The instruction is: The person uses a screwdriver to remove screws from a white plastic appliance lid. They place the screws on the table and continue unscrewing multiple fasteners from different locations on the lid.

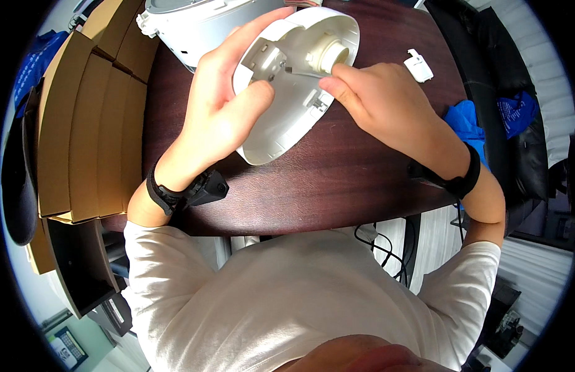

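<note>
My left hand [228, 105] grips a white plastic lid shell [281, 124] by its left side, fingers behind it and thumb over the near rim. The shell is tilted up with its hollow inside facing me, showing molded ribs and a round cream-coloured collar [334, 56]. My right hand [380, 93] is closed, thumb and forefinger pinching a thin grey metal rod [306, 74] whose dark end lies beside a small bracket inside the shell. Whether the rod is a tool or a loose part I cannot tell. A small white plastic piece [418, 66] lies on the table to the right.
A white rounded appliance body [197, 34] stands at the back left of the dark wooden table [287, 198]. Cardboard boxes [89, 136] line the left edge. A black sofa [501, 68] with blue cloth [466, 124] is at the right. Black cables [390, 251] hang below the table's near edge.
</note>
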A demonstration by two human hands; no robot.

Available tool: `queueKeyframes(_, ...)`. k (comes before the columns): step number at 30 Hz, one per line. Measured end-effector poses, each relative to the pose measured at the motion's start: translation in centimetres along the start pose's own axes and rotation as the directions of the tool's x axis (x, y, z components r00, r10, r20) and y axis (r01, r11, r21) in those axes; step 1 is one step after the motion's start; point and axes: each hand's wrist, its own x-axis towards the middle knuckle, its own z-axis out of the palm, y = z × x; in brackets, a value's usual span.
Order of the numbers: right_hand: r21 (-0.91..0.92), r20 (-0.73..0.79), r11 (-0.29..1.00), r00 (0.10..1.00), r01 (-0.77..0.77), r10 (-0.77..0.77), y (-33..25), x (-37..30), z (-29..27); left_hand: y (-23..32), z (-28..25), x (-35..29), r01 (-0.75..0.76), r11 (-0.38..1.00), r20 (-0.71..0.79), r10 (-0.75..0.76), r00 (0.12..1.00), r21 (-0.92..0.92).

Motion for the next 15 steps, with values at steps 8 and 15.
queueKeyframes(8,-0.083,-0.024,0.996,1.000,-0.012,0.010,-0.22,0.24,0.08,-0.33,-0.05,-0.05,-0.025,1.000,-0.002,0.025,1.000,-0.006)
queueKeyframes(15,-0.213,-0.048,0.977,0.998,0.028,-0.039,-0.69,0.20,-0.32,-0.08,0.05,-0.16,-0.036,0.999,0.016,0.036,0.999,0.016)
